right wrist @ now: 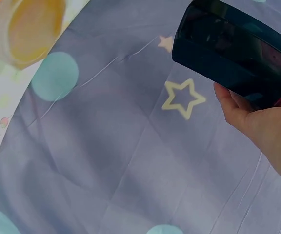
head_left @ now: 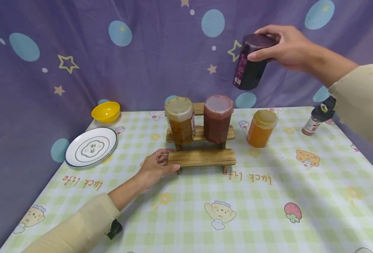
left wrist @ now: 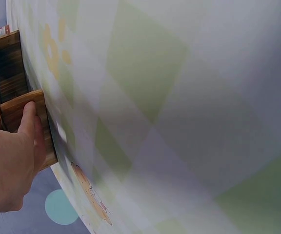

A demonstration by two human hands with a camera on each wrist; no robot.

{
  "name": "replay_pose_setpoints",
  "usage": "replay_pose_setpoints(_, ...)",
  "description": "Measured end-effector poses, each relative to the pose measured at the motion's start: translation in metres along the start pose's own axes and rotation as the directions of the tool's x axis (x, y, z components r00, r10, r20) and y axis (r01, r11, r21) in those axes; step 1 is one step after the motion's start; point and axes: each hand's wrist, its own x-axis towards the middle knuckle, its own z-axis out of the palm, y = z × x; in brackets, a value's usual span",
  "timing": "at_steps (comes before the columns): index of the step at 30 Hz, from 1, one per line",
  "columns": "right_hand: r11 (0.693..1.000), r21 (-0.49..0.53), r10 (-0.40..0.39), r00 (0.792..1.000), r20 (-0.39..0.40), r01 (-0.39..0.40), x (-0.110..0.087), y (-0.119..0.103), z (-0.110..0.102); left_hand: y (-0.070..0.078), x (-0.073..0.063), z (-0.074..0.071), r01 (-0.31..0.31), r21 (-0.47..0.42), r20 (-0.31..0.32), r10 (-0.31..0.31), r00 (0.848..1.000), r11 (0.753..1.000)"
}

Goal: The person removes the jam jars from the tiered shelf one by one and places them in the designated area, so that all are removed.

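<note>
At upper right of the head view, the right hand (head_left: 287,45) grips a dark purple plastic jar (head_left: 251,63) of dark preserve by its lid, held aloft. The left hand (head_left: 156,168) clasps the stepped wooden rack (head_left: 202,157), mid-frame on the table (head_left: 268,203), bearing an amber-filled jar (head_left: 180,119) and a reddish-brown-filled jar (head_left: 217,117).

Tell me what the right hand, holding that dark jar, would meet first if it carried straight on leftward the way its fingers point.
Probably nothing: left of the right hand and its dark jar only the purple backdrop shows, though depth is unclear.

Right hand (head_left: 287,45) raised, left hand (head_left: 156,168) low
</note>
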Motion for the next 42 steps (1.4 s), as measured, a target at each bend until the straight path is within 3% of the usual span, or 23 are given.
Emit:
replay_pose_setpoints(9,0.999,0.037,0.02,1.0,-0.003,-0.02,-0.007,0.008,-0.01,0.001,-0.001,-0.002,0.0,0.001,-0.004,0.0,1.0,1.0)
replay_pose_setpoints(20,0.995,0.076,0.069,0.995,-0.078,-0.063,-0.025,0.03,-0.038,0.001,0.0,0.0,0.016,-0.051,0.008,-0.016,1.0,0.999)
replay_pose_setpoints(25,0.995,0.026,0.101,0.989,-0.107,-0.099,-0.034,0.038,-0.051,0.001,-0.001,0.001,0.016,-0.061,0.014,-0.015,1.0,0.998)
replay_pose_setpoints(32,0.993,0.032,0.114,0.985,-0.128,-0.111,-0.044,0.05,-0.062,0.001,-0.001,0.001,0.015,-0.055,0.011,-0.014,1.0,0.998)
replay_pose_setpoints(37,0.984,-0.103,0.124,0.978,-0.165,-0.142,-0.055,0.06,-0.068,0.001,-0.001,0.0,0.014,-0.053,0.012,-0.013,1.0,0.998)
replay_pose_setpoints(42,0.976,-0.12,0.157,0.97,-0.188,-0.181,-0.064,0.07,-0.075,0.002,-0.001,0.001,0.015,-0.056,0.015,-0.014,1.0,0.998)
